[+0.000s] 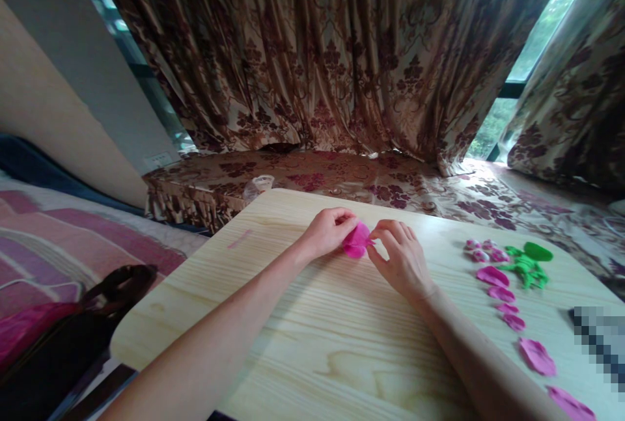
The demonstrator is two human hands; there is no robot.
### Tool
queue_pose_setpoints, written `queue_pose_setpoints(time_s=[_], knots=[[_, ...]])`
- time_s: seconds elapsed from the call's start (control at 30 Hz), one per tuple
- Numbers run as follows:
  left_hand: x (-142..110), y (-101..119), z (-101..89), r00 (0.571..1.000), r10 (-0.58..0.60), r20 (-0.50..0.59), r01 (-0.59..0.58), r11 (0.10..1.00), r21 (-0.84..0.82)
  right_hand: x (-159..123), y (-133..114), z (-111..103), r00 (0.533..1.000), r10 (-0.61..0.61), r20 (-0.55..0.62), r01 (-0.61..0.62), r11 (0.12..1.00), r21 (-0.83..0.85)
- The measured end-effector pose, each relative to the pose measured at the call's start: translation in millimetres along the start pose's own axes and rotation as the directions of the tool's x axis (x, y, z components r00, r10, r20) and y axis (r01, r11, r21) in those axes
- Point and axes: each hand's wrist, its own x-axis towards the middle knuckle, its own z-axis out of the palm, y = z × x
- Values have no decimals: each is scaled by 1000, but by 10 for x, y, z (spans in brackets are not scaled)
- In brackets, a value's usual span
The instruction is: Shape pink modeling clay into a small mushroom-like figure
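A bright pink fabric petal (356,242) is held up between my two hands, above the middle of the light wooden table (312,336). My left hand (329,232) pinches its upper left edge with thumb and fingers. On the other side, my right hand (403,255) has thumb and forefinger closed on the petal's narrow right end. To the right lie several loose pink petals (537,356) in a row. Beyond them are a green bundle of leaf-like pieces (530,268) and a cluster of small pink-and-white pieces (486,252).
A dark device with a blurred-out screen (603,343) lies at the table's right edge. Behind the table, a clear plastic cup (258,187) stands on the cloth-covered sill (332,177) below patterned curtains (312,50). A dark bag (63,343) and a bed (97,239) are on the left.
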Motion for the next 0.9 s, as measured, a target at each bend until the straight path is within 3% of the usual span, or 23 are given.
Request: queue_pose_setpoints(time_s=[0.7, 0.9], knots=[[-34, -5, 19, 1000, -3, 2, 2, 991, 137, -17, -18, 9, 1000, -28, -3, 28, 1000, -7], [-41, 43, -13, 998, -9, 56, 2, 992, 126, -12, -12, -16, 999, -40, 2, 40, 999, -2]])
